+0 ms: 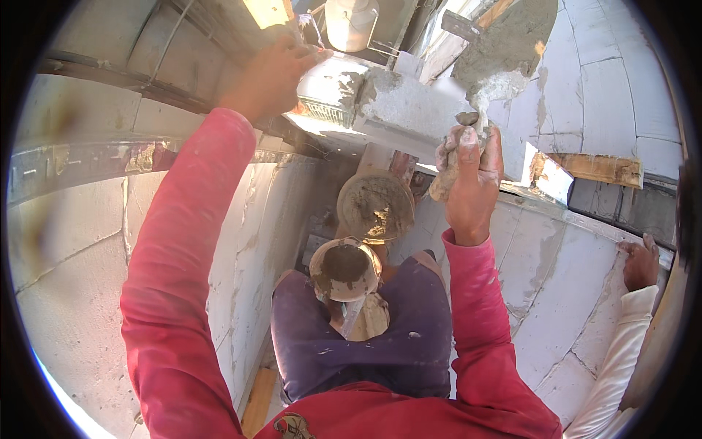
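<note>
My right hand (pixel 472 183) is closed around the handle of a trowel (pixel 512 47), held up in front of me on the right. Grey mortar coats its broad blade, and my fingers are smeared with it. Farther left, my left hand (pixel 278 73) reaches out to a sunlit ledge (pixel 333 80) at the top of the wall. Its fingers stretch to the right and lie on the ledge, with nothing visible in them. Pale mortar covers part of the block surface (pixel 409 102) between my two hands.
Below stand a bucket of mortar (pixel 365 194) and a smaller round container (pixel 344 293) near my knees. A pale jug (pixel 351 25) sits beyond the ledge. Block walls (pixel 73 293) flank me. At right, a timber piece (pixel 599 168) juts out; another person's hand (pixel 640 263) rests on the wall edge.
</note>
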A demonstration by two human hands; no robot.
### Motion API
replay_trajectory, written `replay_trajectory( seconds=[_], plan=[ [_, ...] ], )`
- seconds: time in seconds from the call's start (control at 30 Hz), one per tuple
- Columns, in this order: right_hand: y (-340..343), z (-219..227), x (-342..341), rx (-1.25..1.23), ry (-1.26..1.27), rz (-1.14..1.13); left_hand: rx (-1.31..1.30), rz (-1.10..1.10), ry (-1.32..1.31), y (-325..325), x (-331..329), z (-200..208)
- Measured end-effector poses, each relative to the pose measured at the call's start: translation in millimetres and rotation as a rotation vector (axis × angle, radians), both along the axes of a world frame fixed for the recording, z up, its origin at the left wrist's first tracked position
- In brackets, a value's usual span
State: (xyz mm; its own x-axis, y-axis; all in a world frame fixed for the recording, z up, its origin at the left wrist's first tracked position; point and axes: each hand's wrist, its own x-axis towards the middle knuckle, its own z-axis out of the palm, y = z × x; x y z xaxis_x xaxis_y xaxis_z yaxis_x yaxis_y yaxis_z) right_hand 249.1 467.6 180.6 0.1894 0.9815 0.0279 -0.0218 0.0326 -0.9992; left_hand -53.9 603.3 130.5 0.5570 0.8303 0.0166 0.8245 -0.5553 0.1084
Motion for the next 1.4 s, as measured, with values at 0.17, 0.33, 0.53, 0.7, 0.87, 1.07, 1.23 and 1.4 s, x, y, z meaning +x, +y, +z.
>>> replay_trajectory(
  seconds=[0.17, 0.33, 0.53, 0.7, 0.87, 1.07, 1.23, 1.4],
  plan=[
    [10.6, 15.3, 3.5, -0.099, 0.162, 0.117, -0.05, 0.051, 0.04, 1.5, -0.3, -4.3],
    [19.6, 20.6, 6.6, -0.152, 0.38, 0.127, -0.16, 0.051, -0.019, 6.7, 5.7, 10.0],
    [46.4, 34.6, 12.1, -0.213, 0.246, 0.226, -0.224, 0.118, 0.056, 4.2, 12.4, 18.8],
    [62.5, 37.1, 11.0, -0.221, 0.142, 0.192, -0.542, 0.161, -0.559, 10.1, -12.2, -37.1],
    [90.0, 48.6, -8.9, -0.125, -0.044, 0.204, -0.641, 0.196, -0.803, 2.0, -20.4, -55.8],
    [121.8, 11.5, -31.3, 0.029, -0.263, 0.387, -0.3, 0.15, -0.237, -1.5, -7.1, -29.4],
    [131.9, -12.8, -47.9, 0.111, -0.254, 0.393, -0.214, 0.216, -0.537, -1.9, 2.5, -11.1],
    [135.0, -17.4, -49.7, 0.124, -0.318, 0.404, -0.256, 0.227, -0.489, -0.1, 0.3, -12.0]
  ],
)
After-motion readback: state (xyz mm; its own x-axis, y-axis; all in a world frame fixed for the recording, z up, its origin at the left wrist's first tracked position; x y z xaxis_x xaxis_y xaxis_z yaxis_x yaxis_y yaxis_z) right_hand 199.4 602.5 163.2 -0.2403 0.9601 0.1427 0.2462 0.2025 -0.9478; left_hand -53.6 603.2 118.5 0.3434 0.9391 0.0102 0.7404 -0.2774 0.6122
